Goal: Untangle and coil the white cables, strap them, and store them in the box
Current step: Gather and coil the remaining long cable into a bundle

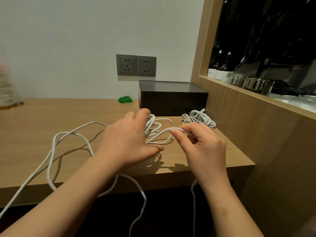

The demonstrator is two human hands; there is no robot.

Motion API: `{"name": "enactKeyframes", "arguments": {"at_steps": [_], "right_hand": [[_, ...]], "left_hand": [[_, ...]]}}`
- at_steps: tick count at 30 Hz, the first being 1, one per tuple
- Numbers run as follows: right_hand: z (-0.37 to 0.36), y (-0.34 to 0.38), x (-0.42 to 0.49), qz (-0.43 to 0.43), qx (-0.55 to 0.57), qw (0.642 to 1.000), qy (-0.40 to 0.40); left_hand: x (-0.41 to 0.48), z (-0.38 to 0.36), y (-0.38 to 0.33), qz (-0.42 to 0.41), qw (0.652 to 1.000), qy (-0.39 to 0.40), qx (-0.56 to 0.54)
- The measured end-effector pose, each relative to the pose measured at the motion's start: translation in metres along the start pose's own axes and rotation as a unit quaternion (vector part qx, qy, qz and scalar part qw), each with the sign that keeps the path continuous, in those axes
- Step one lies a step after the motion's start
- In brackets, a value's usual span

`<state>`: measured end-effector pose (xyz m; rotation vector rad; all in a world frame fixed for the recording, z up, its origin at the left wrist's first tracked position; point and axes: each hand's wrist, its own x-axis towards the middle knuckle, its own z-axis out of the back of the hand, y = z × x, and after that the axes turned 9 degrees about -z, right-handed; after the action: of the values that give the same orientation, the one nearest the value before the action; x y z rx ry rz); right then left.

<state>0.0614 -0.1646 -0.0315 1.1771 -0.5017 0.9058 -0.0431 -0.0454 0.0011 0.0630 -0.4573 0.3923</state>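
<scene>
Fingers [177,133]: right hand [205,147] pinches white cable [164,130], left hand [126,141] grips its loops | wooden desk [42,120] | white wall [68,40], sockets [136,65]

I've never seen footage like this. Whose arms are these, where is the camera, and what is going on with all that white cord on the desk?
There is no machine here. These are a person's two bare arms, filmed by one wide-angle camera worn on their head and looking forward and down.

The left hand grips a knot of loops in a long white cable. The right hand pinches a strand leading out of that knot. The rest of the cable sprawls over the wooden desk and hangs over its front edge.

Behind the hands stands a black box, with a smaller bundle of thin white cords beside it. A green object, too small to identify, sits by the wall below two sockets.
</scene>
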Motion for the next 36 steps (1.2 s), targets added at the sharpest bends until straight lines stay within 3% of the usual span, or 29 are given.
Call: {"name": "enactKeyframes", "arguments": {"at_steps": [3, 11, 22, 24, 27, 29, 32, 36], "right_hand": [[0.003, -0.002, 0.000, 0.010, -0.008, 1.000, 0.003], [0.005, -0.001, 0.001, -0.010, 0.013, 1.000, -0.022], [0.001, 0.004, 0.001, -0.036, 0.011, 0.999, -0.034], [0.001, 0.003, 0.002, -0.036, 0.018, 0.999, -0.030], [0.001, 0.000, 0.004, -0.049, 0.038, 0.998, -0.021], [0.000, 0.000, 0.005, -0.073, 0.056, 0.996, -0.002], [-0.002, 0.002, 0.004, -0.087, 0.066, 0.994, 0.021], [-0.004, 0.001, 0.005, -0.121, 0.088, 0.988, 0.034]], "left_hand": [[-0.001, -0.008, 0.001, -0.025, 1.000, -0.015, -0.006], [-0.007, -0.009, 0.000, -0.037, 0.970, 0.051, -0.236], [-0.010, -0.008, 0.001, -0.056, 0.945, 0.099, -0.307], [-0.010, -0.011, -0.001, -0.039, 0.908, 0.118, -0.400], [-0.012, -0.010, -0.006, 0.026, 0.787, 0.138, -0.600], [-0.014, -0.010, -0.005, 0.048, 0.723, 0.148, -0.673], [-0.012, -0.009, -0.004, 0.084, 0.664, 0.149, -0.728], [-0.008, -0.008, -0.001, 0.145, 0.591, 0.081, -0.789]]}}
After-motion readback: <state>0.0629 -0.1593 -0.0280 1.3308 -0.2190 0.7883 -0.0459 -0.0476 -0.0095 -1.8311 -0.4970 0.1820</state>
